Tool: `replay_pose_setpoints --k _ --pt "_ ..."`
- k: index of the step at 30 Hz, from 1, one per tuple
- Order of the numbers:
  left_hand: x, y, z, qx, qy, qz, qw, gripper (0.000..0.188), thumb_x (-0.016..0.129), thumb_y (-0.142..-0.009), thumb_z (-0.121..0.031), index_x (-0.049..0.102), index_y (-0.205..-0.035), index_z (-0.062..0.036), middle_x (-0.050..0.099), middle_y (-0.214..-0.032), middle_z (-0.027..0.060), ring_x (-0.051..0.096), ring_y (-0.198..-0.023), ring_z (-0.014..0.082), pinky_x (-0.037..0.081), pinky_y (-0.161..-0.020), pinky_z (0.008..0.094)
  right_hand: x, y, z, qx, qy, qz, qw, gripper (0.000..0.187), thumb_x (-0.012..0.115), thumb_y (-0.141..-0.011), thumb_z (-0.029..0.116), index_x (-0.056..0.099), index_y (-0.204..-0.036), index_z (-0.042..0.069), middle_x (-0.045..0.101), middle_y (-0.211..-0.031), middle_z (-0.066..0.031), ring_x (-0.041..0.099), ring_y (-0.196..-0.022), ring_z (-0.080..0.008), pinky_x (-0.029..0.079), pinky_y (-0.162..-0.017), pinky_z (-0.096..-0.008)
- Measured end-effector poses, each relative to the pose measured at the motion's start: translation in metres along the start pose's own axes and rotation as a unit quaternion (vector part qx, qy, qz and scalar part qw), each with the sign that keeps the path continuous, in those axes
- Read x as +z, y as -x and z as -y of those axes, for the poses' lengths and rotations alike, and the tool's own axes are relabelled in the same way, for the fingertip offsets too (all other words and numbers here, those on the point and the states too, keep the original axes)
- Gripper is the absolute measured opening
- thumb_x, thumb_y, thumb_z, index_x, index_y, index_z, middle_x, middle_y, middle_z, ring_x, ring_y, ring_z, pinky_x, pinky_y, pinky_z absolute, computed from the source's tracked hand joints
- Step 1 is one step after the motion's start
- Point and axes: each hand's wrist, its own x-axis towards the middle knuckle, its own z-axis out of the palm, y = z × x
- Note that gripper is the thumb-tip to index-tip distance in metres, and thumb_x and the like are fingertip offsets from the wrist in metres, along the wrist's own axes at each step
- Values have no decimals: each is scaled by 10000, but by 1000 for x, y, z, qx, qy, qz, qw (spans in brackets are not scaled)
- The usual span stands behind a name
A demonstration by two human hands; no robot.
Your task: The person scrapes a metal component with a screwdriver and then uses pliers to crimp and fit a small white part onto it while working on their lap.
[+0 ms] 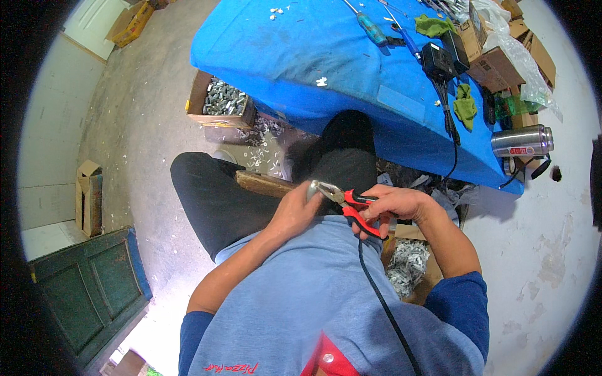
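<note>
In my right hand (392, 210) is a pair of pliers (360, 210) with red and black handles, my fingers wrapped round the grips. The metal jaws point left, toward my left hand (295, 210), and their tip meets the end of a small silvery metal cylinder (312, 190). My left thumb and fingers pinch that cylinder upright above my lap. Whether the jaws grip the cylinder or something in its end is too small to tell. A wooden piece (266, 184) lies across my thighs, just beyond my left hand.
A blue-covered table (288, 50) stands ahead, bearing a screwdriver (372, 29), a black power adapter (437, 61) and a steel flask (522, 140). A cardboard box (219, 119) of metal cylinders sits left of my knees. Another box of silvery pieces (407, 266) is beside my right hip. A black cable (382, 301) crosses my shirt.
</note>
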Motion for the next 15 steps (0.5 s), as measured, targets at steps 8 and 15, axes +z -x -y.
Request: replay_pose_setpoints --k 8,15 --pt "-2 1 -8 -11 -55 1 998 281 545 -933 -210 563 -1104 13 633 -938 250 612 -878 404 471 -759 428 6 6 6 -5 -37 12 999 414 607 -825 184 548 -1168 -39 688 -991 -166 704 -817 -219 584 -522 -292" --pt "-1 0 -5 -14 -34 -14 999 272 548 -929 -198 568 -1096 15 634 -943 250 614 -882 394 470 -760 424 23 2 5 -5 -28 -35 999 402 603 -833 179 542 -1159 -47 683 -975 -173 701 -818 -222 581 -513 -284"
